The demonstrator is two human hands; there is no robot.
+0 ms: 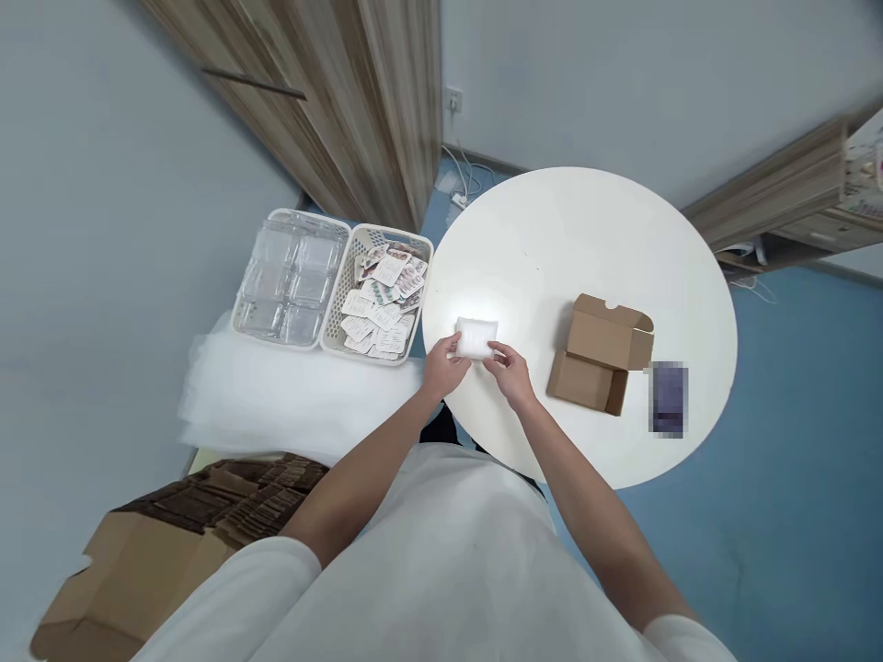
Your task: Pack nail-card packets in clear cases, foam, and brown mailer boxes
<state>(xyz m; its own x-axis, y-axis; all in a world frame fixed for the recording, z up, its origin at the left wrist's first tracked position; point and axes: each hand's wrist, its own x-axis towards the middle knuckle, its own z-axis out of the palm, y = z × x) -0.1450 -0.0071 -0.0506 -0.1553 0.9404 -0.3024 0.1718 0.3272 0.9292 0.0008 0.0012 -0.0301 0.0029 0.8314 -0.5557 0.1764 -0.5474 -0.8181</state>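
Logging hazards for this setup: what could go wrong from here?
1. The left hand and right hand hold the white packet near the edge of the table; a slip might drop it off.
2. Loose packs are piled in the basket beside the table; a bump could spill some.
3. The open cardboard box sits close to a blurred purple item; shifting either might knock the other.

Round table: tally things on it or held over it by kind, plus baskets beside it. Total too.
White packet between left hand and right hand: 1
Open cardboard box: 1
Purple pixelated item: 1
White baskets: 2
Total: 5
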